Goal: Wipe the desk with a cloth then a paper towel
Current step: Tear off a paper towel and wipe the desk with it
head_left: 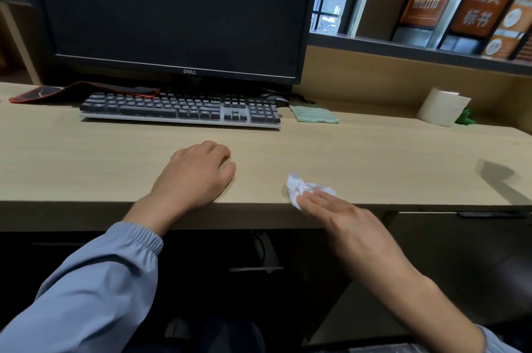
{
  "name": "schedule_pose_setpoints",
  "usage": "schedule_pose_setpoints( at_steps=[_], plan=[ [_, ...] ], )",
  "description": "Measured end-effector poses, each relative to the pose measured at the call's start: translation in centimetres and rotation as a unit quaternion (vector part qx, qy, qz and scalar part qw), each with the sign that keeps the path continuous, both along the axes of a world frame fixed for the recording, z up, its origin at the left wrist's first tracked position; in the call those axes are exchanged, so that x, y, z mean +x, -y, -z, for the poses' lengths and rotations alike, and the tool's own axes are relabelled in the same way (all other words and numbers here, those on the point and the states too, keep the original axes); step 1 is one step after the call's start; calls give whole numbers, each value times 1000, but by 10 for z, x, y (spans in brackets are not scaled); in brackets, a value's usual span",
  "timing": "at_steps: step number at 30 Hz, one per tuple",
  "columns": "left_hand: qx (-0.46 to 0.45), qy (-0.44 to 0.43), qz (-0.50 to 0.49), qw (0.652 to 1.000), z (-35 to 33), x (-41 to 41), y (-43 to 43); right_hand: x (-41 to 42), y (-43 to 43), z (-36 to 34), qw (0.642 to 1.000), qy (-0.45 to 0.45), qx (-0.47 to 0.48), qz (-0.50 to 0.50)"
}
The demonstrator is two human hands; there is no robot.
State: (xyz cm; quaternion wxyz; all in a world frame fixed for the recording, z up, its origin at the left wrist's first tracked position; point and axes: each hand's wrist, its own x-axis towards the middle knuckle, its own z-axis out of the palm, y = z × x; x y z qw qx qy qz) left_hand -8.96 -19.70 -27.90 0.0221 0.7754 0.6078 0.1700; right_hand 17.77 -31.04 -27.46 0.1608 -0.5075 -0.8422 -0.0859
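Desk (86, 156): pale wood-grain top spanning the middle of the frame, its front edge running across the centre.
Left hand (195, 174): centre of the frame, lying palm down on the desk near the front edge; fingers loosely curled, relaxed, grasping nothing.
Right hand (339, 214): lower right of centre, reaching in over the front edge; fingers straight and released, their tips lying on the paper towel without closing round it.
Paper towel (299, 188): small crumpled white wad on the desk at the front edge, right of centre, partly under the right fingertips.
Cloth (315, 115): green striped square lying flat on the desk, just beside the right end of the keyboard, well apart from both hands.
Keyboard (178, 110): dark keys on a light base, beyond the left hand, in front of the monitor.
Monitor (172, 7): dark screen, upper left and centre.
Paper roll (440, 106): white, at the right of the frame against the back panel, with a small green object (465, 117) touching its right side.
Mouse pad (37, 93): black with red edging, far left, behind the keyboard.
Sleeve (86, 289): blue, elastic cuff, on the left forearm at lower left.
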Motion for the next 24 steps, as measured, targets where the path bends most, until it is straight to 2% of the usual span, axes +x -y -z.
schedule_pose_setpoints(
  at_steps=[3, 8, 14, 20, 24],
  plan=[
    [-8, -13, -4, 1000, -3, 3, -2, 6, -4, -5, 1000, 5, -4, 10],
    [-6, -12, 6, 1000, -17, 24, 0, 0, -14, -8, 995, 51, -63, 53],
    [-11, -6, 42, 999, -12, 62, -10, -15, -28, -19, 982, 143, -90, 88],
    [-1, 20, 42, 999, 4, 62, -14, -16, -23, -15, 985, 146, -71, 59],
    [-1, 13, 42, 999, 4, 63, -13, -13, -25, -11, 985, 131, -75, 80]
  ],
)
